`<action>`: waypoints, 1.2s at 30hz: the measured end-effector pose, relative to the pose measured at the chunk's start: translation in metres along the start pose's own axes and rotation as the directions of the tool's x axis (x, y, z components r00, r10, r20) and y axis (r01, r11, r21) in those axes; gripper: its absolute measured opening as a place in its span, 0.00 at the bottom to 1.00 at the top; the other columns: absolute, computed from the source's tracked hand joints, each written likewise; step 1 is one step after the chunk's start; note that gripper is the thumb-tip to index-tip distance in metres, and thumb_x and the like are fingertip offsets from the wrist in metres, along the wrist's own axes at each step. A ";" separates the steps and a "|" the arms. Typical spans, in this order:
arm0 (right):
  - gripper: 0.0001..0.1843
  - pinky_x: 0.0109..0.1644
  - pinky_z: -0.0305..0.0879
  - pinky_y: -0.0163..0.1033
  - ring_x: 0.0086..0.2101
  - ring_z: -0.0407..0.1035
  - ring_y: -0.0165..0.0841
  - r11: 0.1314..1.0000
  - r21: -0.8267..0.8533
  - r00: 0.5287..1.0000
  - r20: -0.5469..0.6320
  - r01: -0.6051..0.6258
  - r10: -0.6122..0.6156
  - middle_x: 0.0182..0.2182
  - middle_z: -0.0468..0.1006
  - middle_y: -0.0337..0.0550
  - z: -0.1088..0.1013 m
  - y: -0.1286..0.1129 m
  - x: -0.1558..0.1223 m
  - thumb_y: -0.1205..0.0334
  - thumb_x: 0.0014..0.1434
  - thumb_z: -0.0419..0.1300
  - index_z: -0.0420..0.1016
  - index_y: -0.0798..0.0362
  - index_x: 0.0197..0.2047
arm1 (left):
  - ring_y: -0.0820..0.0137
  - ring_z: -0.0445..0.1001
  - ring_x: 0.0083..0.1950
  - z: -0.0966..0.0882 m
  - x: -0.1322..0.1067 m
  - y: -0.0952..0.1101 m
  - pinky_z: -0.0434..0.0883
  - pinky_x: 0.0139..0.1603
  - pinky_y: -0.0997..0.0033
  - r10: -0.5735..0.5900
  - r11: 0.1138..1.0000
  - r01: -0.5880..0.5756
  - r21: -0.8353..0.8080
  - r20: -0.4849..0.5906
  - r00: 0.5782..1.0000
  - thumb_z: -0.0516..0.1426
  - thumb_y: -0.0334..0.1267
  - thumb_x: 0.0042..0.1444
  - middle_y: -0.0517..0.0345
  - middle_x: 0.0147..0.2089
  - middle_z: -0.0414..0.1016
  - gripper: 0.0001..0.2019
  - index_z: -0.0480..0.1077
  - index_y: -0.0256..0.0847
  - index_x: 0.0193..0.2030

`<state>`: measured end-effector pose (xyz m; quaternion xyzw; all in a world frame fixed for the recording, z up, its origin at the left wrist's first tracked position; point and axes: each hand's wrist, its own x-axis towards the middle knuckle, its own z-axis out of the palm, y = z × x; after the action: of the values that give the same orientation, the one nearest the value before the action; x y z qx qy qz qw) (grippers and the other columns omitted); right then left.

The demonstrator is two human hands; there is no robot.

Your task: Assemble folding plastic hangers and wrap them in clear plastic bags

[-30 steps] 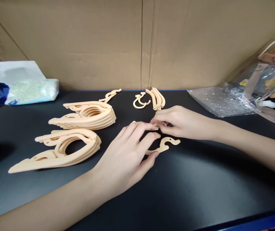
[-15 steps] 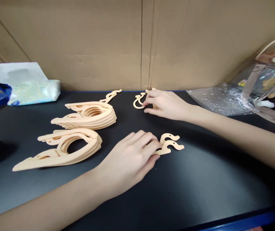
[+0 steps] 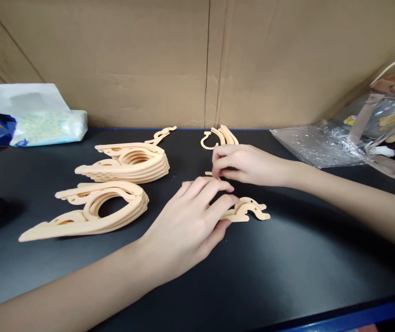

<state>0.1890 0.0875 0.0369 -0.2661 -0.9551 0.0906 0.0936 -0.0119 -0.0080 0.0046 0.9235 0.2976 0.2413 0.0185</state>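
Your right hand (image 3: 244, 163) comes back from the hook pile (image 3: 223, 136), pinching one small hook (image 3: 208, 174); your left hand (image 3: 187, 226), fingers spread, presses the stacked pieces (image 3: 251, 211).

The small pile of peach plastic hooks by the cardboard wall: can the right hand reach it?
Probably yes: the right hand, pinching a small peach piece, sits just before the pile of peach plastic hooks, only bare black tabletop between.

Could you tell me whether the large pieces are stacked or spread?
Stacked flat: a far pile and a near pile on the table.
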 end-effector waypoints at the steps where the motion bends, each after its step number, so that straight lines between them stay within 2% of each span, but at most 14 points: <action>1: 0.12 0.42 0.62 0.36 0.39 0.70 0.31 0.997 0.071 1.000 0.019 0.021 -0.022 0.36 0.74 0.41 -0.001 0.000 -0.005 0.73 0.63 0.56 0.79 0.54 0.33 | 0.57 0.68 0.58 0.000 0.000 0.000 0.68 0.55 0.54 -0.020 1.000 0.020 -0.003 0.006 1.000 0.54 0.31 0.66 0.47 0.57 0.72 0.11 0.69 0.36 0.55; 4: 0.10 0.41 0.64 0.36 0.37 0.70 0.31 0.979 0.206 0.999 0.028 0.010 -0.016 0.35 0.75 0.40 -0.005 0.003 -0.016 0.71 0.62 0.57 0.79 0.53 0.33 | 0.59 0.71 0.55 0.002 0.000 -0.001 0.70 0.54 0.56 -0.052 0.996 0.058 -0.068 0.087 0.995 0.54 0.32 0.67 0.48 0.57 0.72 0.11 0.69 0.36 0.55; 6: 0.09 0.41 0.64 0.36 0.36 0.70 0.31 0.984 0.170 0.997 -0.048 -0.053 0.062 0.36 0.77 0.41 -0.008 0.010 -0.018 0.69 0.63 0.57 0.79 0.54 0.38 | 0.61 0.72 0.53 0.002 0.000 -0.002 0.72 0.52 0.58 -0.026 0.994 0.038 -0.101 0.122 0.992 0.52 0.32 0.68 0.50 0.55 0.73 0.09 0.70 0.37 0.52; 7: 0.08 0.41 0.64 0.37 0.36 0.71 0.32 0.989 0.101 0.988 -0.103 -0.109 0.119 0.37 0.78 0.42 -0.009 0.014 -0.017 0.68 0.63 0.57 0.79 0.54 0.39 | 0.62 0.72 0.53 0.002 0.000 -0.002 0.72 0.52 0.59 -0.010 0.994 0.025 -0.107 0.131 0.991 0.51 0.31 0.69 0.51 0.55 0.74 0.09 0.70 0.38 0.51; 9: 0.09 0.41 0.63 0.38 0.38 0.72 0.34 0.959 -0.082 0.947 -0.205 -0.270 0.249 0.39 0.79 0.43 -0.011 0.024 -0.014 0.66 0.64 0.56 0.78 0.54 0.42 | 0.62 0.72 0.53 0.001 0.001 -0.002 0.72 0.51 0.60 0.015 0.994 0.001 -0.113 0.141 0.990 0.50 0.30 0.69 0.52 0.54 0.75 0.10 0.70 0.38 0.51; 11: 0.10 0.42 0.62 0.40 0.42 0.72 0.38 0.889 -0.208 0.899 -0.261 -0.407 0.351 0.42 0.78 0.46 -0.011 0.034 -0.009 0.63 0.65 0.55 0.77 0.53 0.45 | 0.63 0.72 0.53 0.000 0.001 -0.003 0.72 0.52 0.61 0.038 0.992 -0.018 -0.123 0.160 0.986 0.49 0.30 0.69 0.52 0.54 0.75 0.11 0.70 0.38 0.53; 14: 0.15 0.43 0.62 0.43 0.45 0.72 0.44 0.834 -0.227 0.855 -0.269 -0.503 0.443 0.46 0.78 0.52 -0.009 0.049 0.000 0.58 0.67 0.54 0.76 0.56 0.50 | 0.63 0.72 0.53 0.000 0.001 -0.003 0.72 0.53 0.61 0.067 0.990 -0.043 -0.134 0.185 0.980 0.49 0.28 0.69 0.51 0.53 0.75 0.13 0.69 0.38 0.55; 17: 0.18 0.42 0.63 0.43 0.42 0.73 0.43 0.794 -0.185 0.810 -0.243 -0.579 0.534 0.45 0.80 0.52 -0.006 0.062 0.009 0.54 0.68 0.53 0.75 0.56 0.52 | 0.63 0.73 0.53 -0.001 0.001 -0.003 0.72 0.53 0.61 0.073 0.990 -0.049 -0.131 0.186 0.980 0.49 0.27 0.68 0.52 0.53 0.75 0.13 0.69 0.39 0.55; 21: 0.20 0.43 0.66 0.42 0.41 0.75 0.41 0.754 -0.120 0.759 -0.205 -0.645 0.617 0.43 0.82 0.49 -0.008 0.071 0.018 0.53 0.65 0.56 0.74 0.56 0.54 | 0.63 0.74 0.53 -0.001 0.002 -0.003 0.72 0.53 0.62 0.075 0.991 -0.052 -0.125 0.184 0.980 0.50 0.28 0.68 0.51 0.52 0.75 0.12 0.70 0.39 0.53; 25: 0.21 0.46 0.67 0.43 0.41 0.75 0.41 0.726 -0.092 0.727 -0.198 -0.681 0.657 0.42 0.82 0.51 -0.014 0.075 0.022 0.61 0.60 0.59 0.75 0.58 0.55 | 0.63 0.73 0.53 -0.001 0.002 -0.003 0.72 0.53 0.61 0.078 0.990 -0.053 -0.134 0.187 0.979 0.49 0.28 0.68 0.51 0.53 0.75 0.13 0.69 0.39 0.54; 31: 0.22 0.47 0.68 0.44 0.42 0.76 0.42 0.704 -0.103 0.709 -0.197 -0.702 0.677 0.42 0.82 0.52 -0.016 0.077 0.023 0.62 0.57 0.60 0.76 0.59 0.55 | 0.63 0.73 0.54 -0.001 0.003 -0.002 0.72 0.54 0.61 0.077 0.991 -0.055 -0.122 0.184 0.980 0.49 0.28 0.68 0.51 0.53 0.75 0.12 0.70 0.39 0.54; 36: 0.20 0.44 0.68 0.43 0.40 0.76 0.42 0.693 -0.129 0.704 -0.185 -0.709 0.686 0.38 0.83 0.48 -0.019 0.079 0.014 0.63 0.55 0.61 0.79 0.55 0.51 | 0.63 0.74 0.53 -0.002 0.003 -0.002 0.72 0.53 0.62 0.081 0.991 -0.061 -0.117 0.178 0.981 0.49 0.28 0.69 0.51 0.52 0.76 0.12 0.70 0.39 0.54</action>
<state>0.2207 0.1635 0.0397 -0.6216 -0.7787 0.0109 0.0845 -0.0120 -0.0048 0.0072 0.9493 0.2475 0.1725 0.0885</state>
